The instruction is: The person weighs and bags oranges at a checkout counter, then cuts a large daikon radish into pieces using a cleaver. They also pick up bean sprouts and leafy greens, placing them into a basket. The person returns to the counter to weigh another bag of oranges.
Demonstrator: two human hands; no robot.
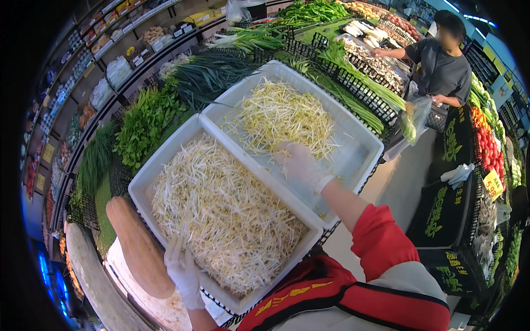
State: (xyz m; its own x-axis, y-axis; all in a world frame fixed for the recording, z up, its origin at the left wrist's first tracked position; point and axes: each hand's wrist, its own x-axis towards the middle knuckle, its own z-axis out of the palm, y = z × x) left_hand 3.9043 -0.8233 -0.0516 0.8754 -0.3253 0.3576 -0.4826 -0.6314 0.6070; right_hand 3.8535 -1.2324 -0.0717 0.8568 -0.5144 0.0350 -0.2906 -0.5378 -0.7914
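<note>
Two white plastic trays stand side by side before me. The nearer tray (136, 188) is filled with bean sprouts (232, 215); the farther tray (356, 142) holds a smaller heap of yellow-headed bean sprouts (290, 116). My right hand (302, 163), in a thin white glove, is at the near edge of the smaller heap; its fingertips are partly hidden, so I cannot tell if it grips any sprouts. My left hand (182, 273), gloved as well, rests at the nearer tray's left front rim, fingers extended over the sprouts' edge and holding nothing visible.
A long squash (138, 248) and a large wax gourd (97, 277) lie left of the trays. Leafy greens (145, 120) and spring onions (248, 39) lie beyond. A person (439, 70) with a plastic bag stands at the mushrooms (368, 58). Black display boxes (439, 207) stand right.
</note>
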